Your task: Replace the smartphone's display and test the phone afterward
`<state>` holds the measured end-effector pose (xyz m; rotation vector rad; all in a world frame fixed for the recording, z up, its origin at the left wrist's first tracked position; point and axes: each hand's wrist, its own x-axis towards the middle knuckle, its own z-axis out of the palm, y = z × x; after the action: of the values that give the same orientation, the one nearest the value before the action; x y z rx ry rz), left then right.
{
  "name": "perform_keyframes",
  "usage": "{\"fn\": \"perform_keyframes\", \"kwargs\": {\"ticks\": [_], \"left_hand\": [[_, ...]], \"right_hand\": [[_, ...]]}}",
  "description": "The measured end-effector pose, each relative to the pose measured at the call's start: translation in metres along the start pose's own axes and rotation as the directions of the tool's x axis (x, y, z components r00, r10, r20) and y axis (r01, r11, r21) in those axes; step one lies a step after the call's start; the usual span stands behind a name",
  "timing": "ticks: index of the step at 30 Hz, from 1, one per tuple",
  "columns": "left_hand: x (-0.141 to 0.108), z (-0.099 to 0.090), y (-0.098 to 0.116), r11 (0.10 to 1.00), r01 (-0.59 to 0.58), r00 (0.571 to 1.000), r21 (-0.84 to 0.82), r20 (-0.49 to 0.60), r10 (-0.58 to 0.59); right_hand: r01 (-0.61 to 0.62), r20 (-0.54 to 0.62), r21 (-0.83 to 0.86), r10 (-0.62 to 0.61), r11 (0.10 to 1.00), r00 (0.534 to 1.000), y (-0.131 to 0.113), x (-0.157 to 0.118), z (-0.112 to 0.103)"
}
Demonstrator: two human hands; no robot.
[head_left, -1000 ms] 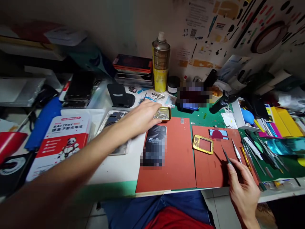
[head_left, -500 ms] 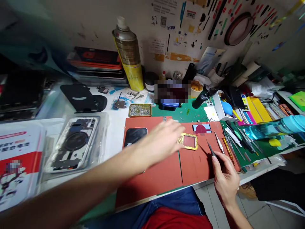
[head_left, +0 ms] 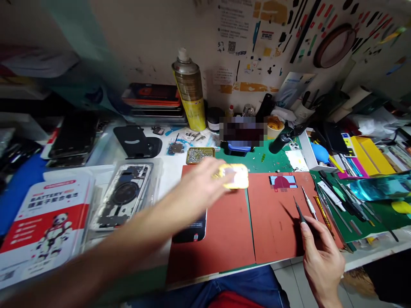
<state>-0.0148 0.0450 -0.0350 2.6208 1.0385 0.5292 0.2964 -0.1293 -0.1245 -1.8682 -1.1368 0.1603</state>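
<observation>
My left hand (head_left: pixel 205 184) reaches over the red mat (head_left: pixel 221 244) and grips the edge of a small gold-rimmed lid (head_left: pixel 236 176). Its middle glares white, so detail there is lost. Near it stands a gold tin (head_left: pixel 201 155) full of tiny screws. A phone (head_left: pixel 189 231) lies on the mat, partly covered by my left forearm. At the right, my right hand (head_left: pixel 323 252) holds a slim dark screwdriver (head_left: pixel 299 210) between thumb and fingers, its tip pointing up and away. A small phone-like panel (head_left: pixel 283 182) lies beyond that tip.
A silver pen-like tool (head_left: pixel 309 202) and a gold screwdriver (head_left: pixel 322 211) lie beside my right hand. Farther right are loose tools and a blue water bottle (head_left: pixel 379 190). An opened phone back (head_left: pixel 123 194) and a battery box (head_left: pixel 51 226) are left. A spray can (head_left: pixel 191 94) stands behind.
My left hand has picked the gold-rimmed lid off the mat and carried it left and back toward the tin. My right hand keeps the screwdriver. The view has shifted left.
</observation>
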Motion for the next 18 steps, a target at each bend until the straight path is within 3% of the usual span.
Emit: {"fn": "perform_keyframes", "kwargs": {"ticks": [3,5,7,12,18], "left_hand": [[0.000,-0.032,-0.062,0.988,0.104,0.995,0.112,-0.022,-0.102],[0.001,-0.038,-0.094,0.982,0.129,0.991,0.137,0.029,-0.134],[0.003,-0.034,-0.111,0.984,0.122,0.988,0.127,0.083,-0.133],[0.004,-0.014,-0.117,0.989,0.104,0.983,0.104,0.142,-0.118],[0.009,-0.017,-0.122,0.987,0.129,0.972,0.097,0.185,-0.145]], "right_hand": [[-0.004,-0.009,0.006,0.004,1.000,1.000,-0.002,-0.001,0.001],[-0.001,-0.008,0.015,0.001,1.000,1.000,-0.002,-0.001,0.003],[-0.001,0.004,0.025,0.000,1.000,1.000,-0.002,-0.002,0.004],[0.030,0.034,0.032,-0.031,0.999,0.999,-0.002,0.000,0.004],[0.063,0.109,0.007,-0.064,0.998,0.992,-0.010,0.004,0.001]]}}
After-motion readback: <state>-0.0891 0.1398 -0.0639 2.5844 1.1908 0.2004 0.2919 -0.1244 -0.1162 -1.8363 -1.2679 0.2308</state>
